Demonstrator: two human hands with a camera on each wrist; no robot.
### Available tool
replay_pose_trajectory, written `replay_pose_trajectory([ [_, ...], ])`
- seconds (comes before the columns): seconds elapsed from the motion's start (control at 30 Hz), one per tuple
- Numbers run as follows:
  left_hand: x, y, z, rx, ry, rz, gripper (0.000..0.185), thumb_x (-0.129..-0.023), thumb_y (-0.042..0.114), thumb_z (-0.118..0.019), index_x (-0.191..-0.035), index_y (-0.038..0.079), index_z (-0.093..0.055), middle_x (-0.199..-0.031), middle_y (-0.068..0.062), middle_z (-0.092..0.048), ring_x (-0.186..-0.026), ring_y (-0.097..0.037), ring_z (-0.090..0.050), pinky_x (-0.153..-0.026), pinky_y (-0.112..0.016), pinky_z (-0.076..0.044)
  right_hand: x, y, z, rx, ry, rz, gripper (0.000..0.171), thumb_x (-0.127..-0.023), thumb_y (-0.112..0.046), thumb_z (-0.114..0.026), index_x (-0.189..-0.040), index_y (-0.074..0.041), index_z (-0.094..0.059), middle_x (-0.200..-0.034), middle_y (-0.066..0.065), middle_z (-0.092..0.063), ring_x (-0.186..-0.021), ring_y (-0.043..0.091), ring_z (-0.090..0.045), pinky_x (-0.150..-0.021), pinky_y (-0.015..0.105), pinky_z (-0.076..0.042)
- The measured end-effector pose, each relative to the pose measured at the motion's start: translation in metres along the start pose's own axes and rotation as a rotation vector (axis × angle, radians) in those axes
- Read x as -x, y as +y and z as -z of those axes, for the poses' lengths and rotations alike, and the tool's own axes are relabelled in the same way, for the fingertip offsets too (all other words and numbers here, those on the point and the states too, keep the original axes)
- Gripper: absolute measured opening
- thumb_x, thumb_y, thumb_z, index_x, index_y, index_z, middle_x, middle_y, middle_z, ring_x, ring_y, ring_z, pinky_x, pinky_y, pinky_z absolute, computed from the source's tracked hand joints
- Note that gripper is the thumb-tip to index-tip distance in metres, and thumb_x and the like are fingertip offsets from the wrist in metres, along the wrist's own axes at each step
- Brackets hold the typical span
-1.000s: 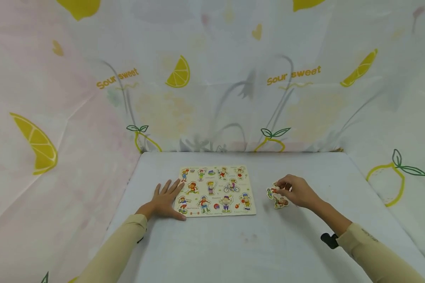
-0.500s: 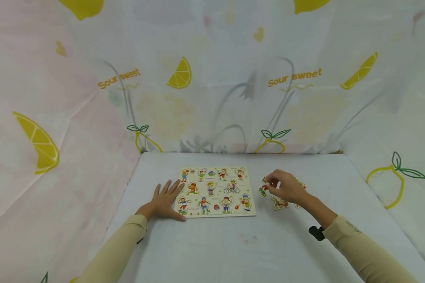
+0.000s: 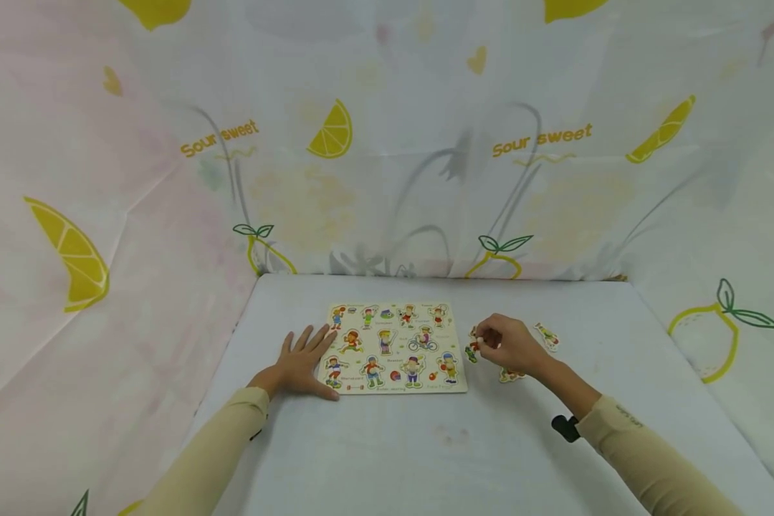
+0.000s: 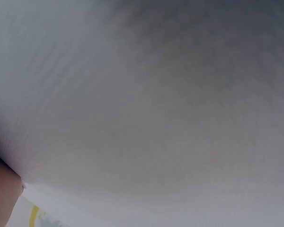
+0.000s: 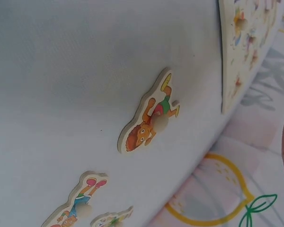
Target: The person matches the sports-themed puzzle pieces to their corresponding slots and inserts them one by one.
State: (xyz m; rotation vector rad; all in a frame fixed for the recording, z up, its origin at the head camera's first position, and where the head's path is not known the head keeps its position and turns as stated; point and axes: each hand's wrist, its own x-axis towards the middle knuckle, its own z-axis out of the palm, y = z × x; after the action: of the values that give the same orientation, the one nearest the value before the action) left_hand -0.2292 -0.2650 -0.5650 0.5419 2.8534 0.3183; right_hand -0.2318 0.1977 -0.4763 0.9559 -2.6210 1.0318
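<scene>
A cream puzzle board (image 3: 435,369) with printed sports figures lies on the white table. My left hand (image 3: 304,364) rests with spread fingers on its left edge; the left wrist view catches only a bit of skin. Just right of the board, my right hand (image 3: 508,347) pinches a figure-shaped puzzle piece (image 3: 471,351) by its small knob, the fingers covering part of it. Behind and below that hand are loose pieces: a running figure (image 5: 156,116) with red hair, partly hidden in the head view, and a pale figure piece (image 3: 546,337).
The right wrist view shows another loose piece (image 5: 80,203) in blue shorts near a smaller-looking piece (image 5: 111,220). A lemon-print cloth (image 3: 387,193) stands as a wall along the table's back edge and both sides.
My right hand has lifted a puzzle piece from among the loose ones and moved left toward the board, uncovering pieces behind it. My left hand has stayed on the board.
</scene>
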Motion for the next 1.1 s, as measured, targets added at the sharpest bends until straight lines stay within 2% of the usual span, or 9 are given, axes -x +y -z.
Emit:
replay_pose_trajectory([
  [0.33,0.002,0.004,0.003,0.026,-0.026,0.008,0.141,-0.052,0.093,-0.063,-0.161,0.023,-0.006,-0.168,-0.004,0.004,-0.153,-0.039,0.008,-0.116,-0.066,0.011,-0.009,0.001,-0.002,0.016,-0.071,0.027,0.013,-0.081,0.004,-0.069,-0.092,-0.003,-0.067,-0.083,0.002,-0.064,-0.070,0.006,-0.056,-0.060,0.020,-0.051],
  [0.53,0.004,0.008,0.008,0.021,-0.045,0.012,0.142,-0.053,0.091,-0.065,-0.161,0.022,-0.004,-0.168,-0.004,0.005,-0.153,-0.039,0.009,-0.116,-0.066,0.011,-0.017,0.004,-0.004,0.032,-0.143,-0.016,0.013,-0.081,0.004,-0.067,-0.092,-0.002,-0.068,-0.084,0.001,-0.064,-0.072,0.007,-0.055,-0.061,0.021,-0.050],
  [0.77,0.005,0.016,0.021,0.016,-0.065,0.017,0.139,-0.057,0.084,-0.071,-0.161,0.019,-0.006,-0.168,-0.007,0.002,-0.153,-0.042,0.005,-0.116,-0.068,0.007,-0.029,0.008,-0.010,0.065,-0.229,-0.056,0.012,-0.082,-0.002,-0.066,-0.093,-0.002,-0.069,-0.082,0.000,-0.063,-0.072,0.008,-0.055,-0.063,0.023,-0.049],
  [1.1,0.009,0.017,0.021,0.003,-0.066,0.022,0.141,-0.059,0.085,-0.069,-0.160,0.014,-0.004,-0.168,-0.009,0.000,-0.153,-0.043,0.003,-0.116,-0.068,0.005,-0.040,0.002,-0.021,0.054,-0.244,-0.062,0.013,-0.079,-0.001,-0.066,-0.092,-0.003,-0.069,-0.083,0.000,-0.064,-0.073,0.009,-0.055,-0.064,0.024,-0.050],
])
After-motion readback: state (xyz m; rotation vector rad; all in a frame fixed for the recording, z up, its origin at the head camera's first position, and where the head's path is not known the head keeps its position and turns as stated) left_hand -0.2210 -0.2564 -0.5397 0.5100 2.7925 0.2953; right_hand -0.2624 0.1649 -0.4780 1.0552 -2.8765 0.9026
